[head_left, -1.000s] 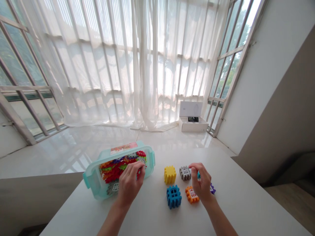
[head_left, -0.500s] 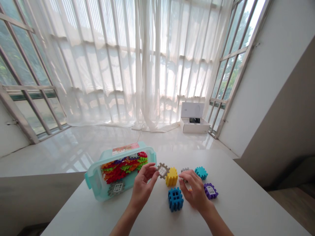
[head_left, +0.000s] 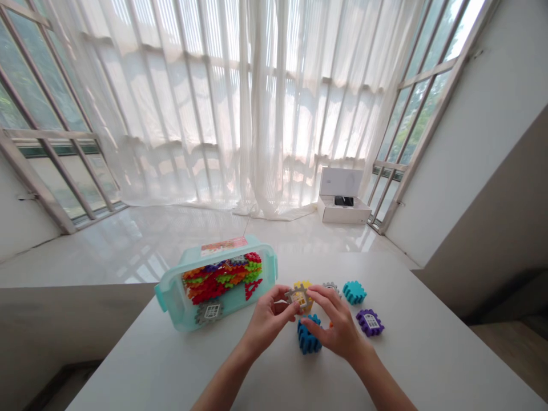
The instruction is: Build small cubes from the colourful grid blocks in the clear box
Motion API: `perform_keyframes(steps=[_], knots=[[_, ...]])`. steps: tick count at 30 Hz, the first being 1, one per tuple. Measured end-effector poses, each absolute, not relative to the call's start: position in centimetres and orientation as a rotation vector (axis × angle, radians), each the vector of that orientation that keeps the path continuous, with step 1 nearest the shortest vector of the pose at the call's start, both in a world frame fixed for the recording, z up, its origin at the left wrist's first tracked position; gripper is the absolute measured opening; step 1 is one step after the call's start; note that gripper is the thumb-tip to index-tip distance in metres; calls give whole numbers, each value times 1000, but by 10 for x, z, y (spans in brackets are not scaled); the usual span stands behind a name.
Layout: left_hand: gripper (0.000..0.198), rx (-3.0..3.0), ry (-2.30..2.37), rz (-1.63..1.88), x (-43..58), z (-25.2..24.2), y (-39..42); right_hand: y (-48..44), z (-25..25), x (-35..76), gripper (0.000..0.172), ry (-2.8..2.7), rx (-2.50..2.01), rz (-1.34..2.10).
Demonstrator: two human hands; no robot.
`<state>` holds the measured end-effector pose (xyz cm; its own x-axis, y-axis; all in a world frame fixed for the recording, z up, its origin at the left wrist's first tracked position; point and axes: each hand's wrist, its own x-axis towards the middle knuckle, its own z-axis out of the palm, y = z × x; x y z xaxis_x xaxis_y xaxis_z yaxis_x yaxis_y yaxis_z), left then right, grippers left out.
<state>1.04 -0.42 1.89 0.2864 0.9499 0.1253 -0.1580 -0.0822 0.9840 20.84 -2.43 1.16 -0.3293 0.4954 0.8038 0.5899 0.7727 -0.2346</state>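
The grey window piece (head_left: 298, 297) is located between the two hands, over the near part of the yellow block (head_left: 309, 305); whether it touches that block cannot be established. The left hand (head_left: 269, 319) is nearer and has the piece pinched at its left edge between thumb and fingers. The piece appears roughly square, with no evident long axis; its latticed face is turned up toward the viewer. The right hand (head_left: 337, 326) has its thumb and forefinger parted, enclosing nothing; the forefinger tip lies at the piece's right edge, contact unconfirmed, so from those fingertips the piece lies to the left. The right thumb is lower, in line with the top of the blue block (head_left: 309, 339). The purple block (head_left: 370, 322) and teal block (head_left: 354, 293) stand to the right, and the bin (head_left: 271, 264) to the left, apart from both hands.
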Motion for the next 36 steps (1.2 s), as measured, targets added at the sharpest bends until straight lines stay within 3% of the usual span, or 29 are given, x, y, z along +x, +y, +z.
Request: perform_keyframes(steps=[5,14,24,36], knots=[[32,1299,754,1057,15,23,-11,-27,9,206,59,-1983,-835,-109],[38,1304,754,1081,15,18,-8,-22,13,218,48,-1942,-886,-116],[34,1314,931,1230,4,27,0,9,6,282,30,-1870,-1454,155],[35,1332,926,1245,-1,25,3,12,-1,282,38,-1906,-1557,310]])
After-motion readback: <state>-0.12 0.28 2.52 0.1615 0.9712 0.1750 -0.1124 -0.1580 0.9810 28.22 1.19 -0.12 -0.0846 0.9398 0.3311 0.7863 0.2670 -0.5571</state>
